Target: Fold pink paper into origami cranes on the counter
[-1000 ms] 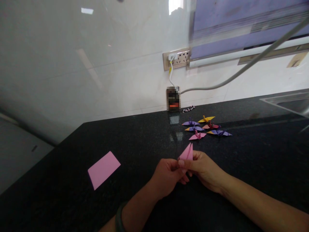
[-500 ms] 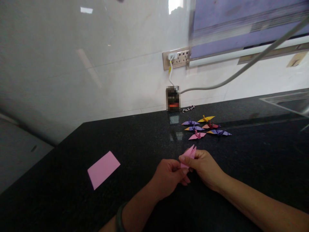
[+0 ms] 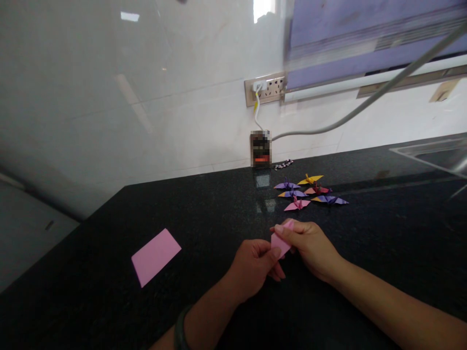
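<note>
A small piece of folded pink paper (image 3: 280, 244) is pinched between both hands above the counter. My left hand (image 3: 254, 265) grips its lower left side, thumb on top. My right hand (image 3: 305, 243) holds the upper right part, with its thumb pressed flat on the folds. Fingers hide the paper's edges and part of its tip. Just beyond the hands lie several folded paper cranes, among them a pink crane (image 3: 297, 205), a yellow crane (image 3: 310, 180), a red crane (image 3: 318, 190) and a purple crane (image 3: 330, 200).
A pink paper stack (image 3: 156, 257) lies on the dark counter (image 3: 91, 272) at left. By the wall stand a blurred-out device (image 3: 260, 149) and a beaded string (image 3: 283, 165). A grey cable (image 3: 328, 129) runs up right; a wall socket (image 3: 264, 90) holds a white plug.
My right thumb and fingers have moved up and left over the paper's tip. The two points that stuck up before are now mostly covered, and more of the lower paper shows.
</note>
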The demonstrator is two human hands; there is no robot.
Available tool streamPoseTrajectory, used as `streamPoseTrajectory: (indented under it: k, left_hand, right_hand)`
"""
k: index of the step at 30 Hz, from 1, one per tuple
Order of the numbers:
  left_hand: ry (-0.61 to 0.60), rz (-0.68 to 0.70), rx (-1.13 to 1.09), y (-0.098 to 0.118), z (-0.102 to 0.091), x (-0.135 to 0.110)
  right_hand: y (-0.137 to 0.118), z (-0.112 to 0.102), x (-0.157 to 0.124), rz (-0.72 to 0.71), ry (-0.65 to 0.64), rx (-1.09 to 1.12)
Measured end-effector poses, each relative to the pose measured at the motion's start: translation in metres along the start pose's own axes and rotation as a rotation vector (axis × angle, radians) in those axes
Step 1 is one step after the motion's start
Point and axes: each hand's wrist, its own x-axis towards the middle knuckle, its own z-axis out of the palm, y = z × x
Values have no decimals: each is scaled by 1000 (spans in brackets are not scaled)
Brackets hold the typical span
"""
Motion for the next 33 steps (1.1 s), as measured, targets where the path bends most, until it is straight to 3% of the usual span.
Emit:
streamPoseTrajectory:
  k: [5, 12, 14, 19, 28, 33]
  left_hand:
    - [-6, 14, -19, 1, 0, -1]
    - [22, 9, -6, 4, 0, -2]
    - [44, 24, -13, 3, -2, -1]
    - [54, 72, 0, 0, -5, 1]
    - [76, 102, 27, -2, -4, 2]
    - [88, 73, 56, -2, -6, 3]
  right_hand:
    - [1, -5, 3, -41, 41, -20]
    - [-1, -17, 12, 22, 182, 230]
    - [-3, -17, 12, 24, 133, 264]
    - [-5, -8, 4, 36, -159, -20]
    - [-9, -5, 0, -115, -113, -237]
    - [-7, -3, -1, -116, -97, -281]
